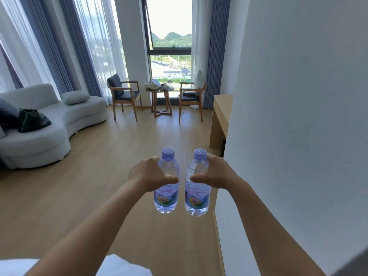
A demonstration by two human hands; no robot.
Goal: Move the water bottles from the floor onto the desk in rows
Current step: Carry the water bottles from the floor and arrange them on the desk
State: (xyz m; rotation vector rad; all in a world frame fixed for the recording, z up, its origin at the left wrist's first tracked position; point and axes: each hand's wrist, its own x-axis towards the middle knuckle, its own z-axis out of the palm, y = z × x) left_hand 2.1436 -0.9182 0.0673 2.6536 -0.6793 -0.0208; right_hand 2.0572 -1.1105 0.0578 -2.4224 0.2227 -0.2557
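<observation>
Each hand carried one bottle upright in mid-air over the wooden floor [99,196] — the left hand [148,174] wrapped around the left bottle [166,184], the right hand [216,174] around the right bottle [197,184]. Side by side and just apart, probably ready to be set down as a pair. The desk [221,116] stood ahead by the right wall, its top mostly hidden.

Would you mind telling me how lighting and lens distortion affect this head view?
Head view: bright daylight through the window washes out the sky; wide-angle bending curves the curtains and wall edge; both bottles, left and right, look sharp; the bottom corner is blurred.
</observation>
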